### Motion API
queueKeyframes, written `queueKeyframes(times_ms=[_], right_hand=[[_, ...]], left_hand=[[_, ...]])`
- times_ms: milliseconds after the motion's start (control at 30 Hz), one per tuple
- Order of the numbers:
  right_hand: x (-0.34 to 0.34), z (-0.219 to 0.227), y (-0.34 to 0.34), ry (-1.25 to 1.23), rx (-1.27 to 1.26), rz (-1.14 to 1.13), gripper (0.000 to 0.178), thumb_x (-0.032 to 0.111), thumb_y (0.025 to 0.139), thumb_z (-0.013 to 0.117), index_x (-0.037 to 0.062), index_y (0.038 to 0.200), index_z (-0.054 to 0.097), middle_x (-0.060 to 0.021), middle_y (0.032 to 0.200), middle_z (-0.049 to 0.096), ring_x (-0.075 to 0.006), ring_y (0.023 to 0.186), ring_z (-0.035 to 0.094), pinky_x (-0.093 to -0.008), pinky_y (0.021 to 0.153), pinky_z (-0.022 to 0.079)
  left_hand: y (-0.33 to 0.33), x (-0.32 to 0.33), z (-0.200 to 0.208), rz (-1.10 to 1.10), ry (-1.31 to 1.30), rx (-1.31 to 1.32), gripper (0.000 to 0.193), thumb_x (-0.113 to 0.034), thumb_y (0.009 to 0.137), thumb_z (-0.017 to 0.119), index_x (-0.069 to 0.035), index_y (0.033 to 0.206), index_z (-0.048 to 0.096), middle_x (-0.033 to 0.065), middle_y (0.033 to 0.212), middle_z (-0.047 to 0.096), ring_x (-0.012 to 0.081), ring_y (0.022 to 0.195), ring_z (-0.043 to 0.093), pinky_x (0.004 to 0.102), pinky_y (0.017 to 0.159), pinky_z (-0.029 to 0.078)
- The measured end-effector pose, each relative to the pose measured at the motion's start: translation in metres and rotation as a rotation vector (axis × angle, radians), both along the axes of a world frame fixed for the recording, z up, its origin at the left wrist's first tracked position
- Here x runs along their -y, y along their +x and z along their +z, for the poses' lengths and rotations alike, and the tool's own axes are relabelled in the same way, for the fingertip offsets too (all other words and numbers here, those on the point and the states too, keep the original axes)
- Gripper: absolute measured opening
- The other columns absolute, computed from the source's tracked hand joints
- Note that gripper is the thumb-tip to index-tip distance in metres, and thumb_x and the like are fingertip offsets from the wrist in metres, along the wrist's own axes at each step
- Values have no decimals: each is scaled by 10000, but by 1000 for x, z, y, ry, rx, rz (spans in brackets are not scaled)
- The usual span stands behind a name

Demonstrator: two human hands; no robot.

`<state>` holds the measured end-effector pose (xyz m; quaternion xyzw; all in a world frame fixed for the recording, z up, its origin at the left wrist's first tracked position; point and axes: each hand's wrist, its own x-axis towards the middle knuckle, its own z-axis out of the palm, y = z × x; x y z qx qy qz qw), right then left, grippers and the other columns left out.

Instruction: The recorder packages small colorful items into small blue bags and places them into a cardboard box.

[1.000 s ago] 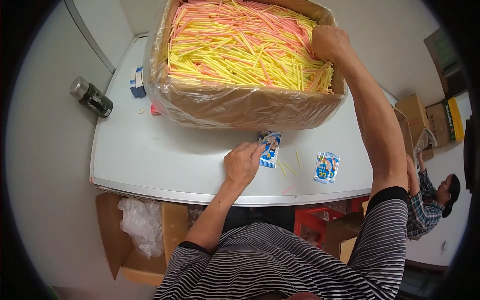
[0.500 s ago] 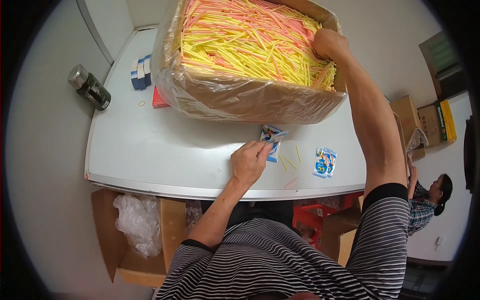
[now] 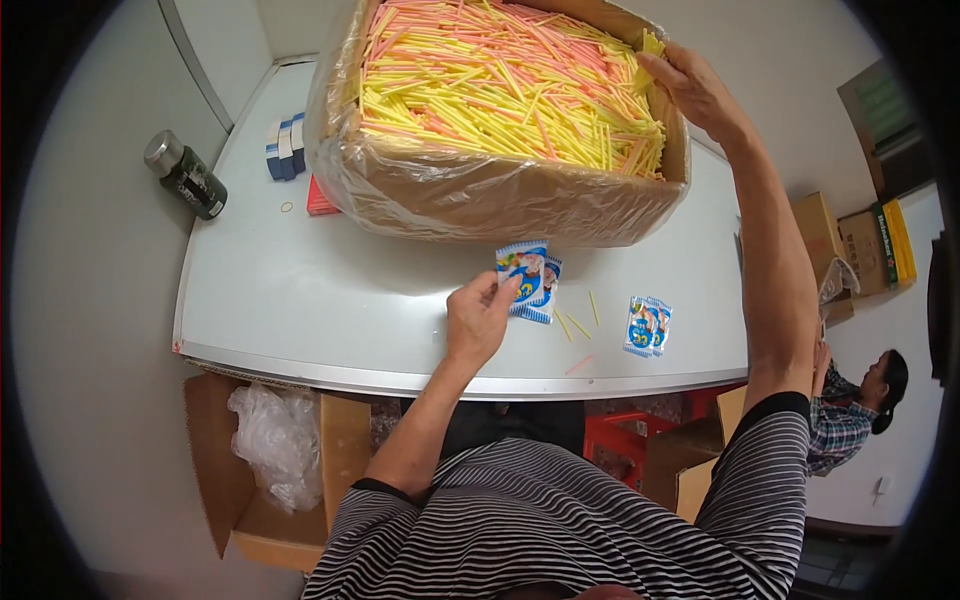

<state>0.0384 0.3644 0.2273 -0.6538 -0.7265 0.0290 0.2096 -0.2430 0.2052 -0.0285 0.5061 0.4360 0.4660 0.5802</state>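
Left grip pinching blue-white packet, between straw-filled carton and tabletop front edge. Right grip pinching bunch of yellow straws, carton's right end, toward tabletop's far edge.

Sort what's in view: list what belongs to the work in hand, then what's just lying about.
In the work, by the look of it:
- blue-and-white packet, in the left hand
- yellow sticks, in the right hand
- big box of sticks
- packets lying at right

Apparently just lying about:
- dark flask
- blue boxes
- red box
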Motion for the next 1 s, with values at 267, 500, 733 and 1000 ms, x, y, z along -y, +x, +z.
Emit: queueKeyframes(times_ms=[267, 500, 733, 1000], right_hand=[[94, -4, 2, 40, -521, 9, 316, 332, 1033, 551, 50, 897, 603, 74, 682, 392, -36, 596, 332, -231, 519, 250], [206, -90, -9, 132, -567, -106, 179, 206, 1040, 534, 49, 1074, 614, 90, 701, 445, -8, 594, 353, -194, 511, 266], [237, -153, -37, 215, -622, -187, 124, 110, 1028, 525, 11, 1034, 600, -31, 843, 564, -71, 716, 490, -237, 645, 423], [242, -168, -48, 251, -664, -179, 126, 119, 1032, 529, 16, 1033, 602, -3, 803, 555, -81, 682, 471, -237, 631, 411]], left_hand=[[5, 2, 18, -25, -117, 397, 174, -102, 978, 647, 71, 987, 655, 92, 951, 741, 57, 807, 656, 200, 682, 513], [15, -12, 11, -130, -227, 286, 201, -114, 939, 708, 80, 988, 697, 87, 894, 748, 53, 774, 658, 191, 688, 513], [29, -1, 22, -257, -54, -203, 163, -137, 942, 693, 8, 976, 759, 40, 845, 743, 36, 732, 612, 198, 653, 467], [28, 14, 2, -323, 94, -222, 203, -155, 952, 685, 19, 1030, 753, 28, 846, 735, 43, 738, 613, 211, 667, 485]])
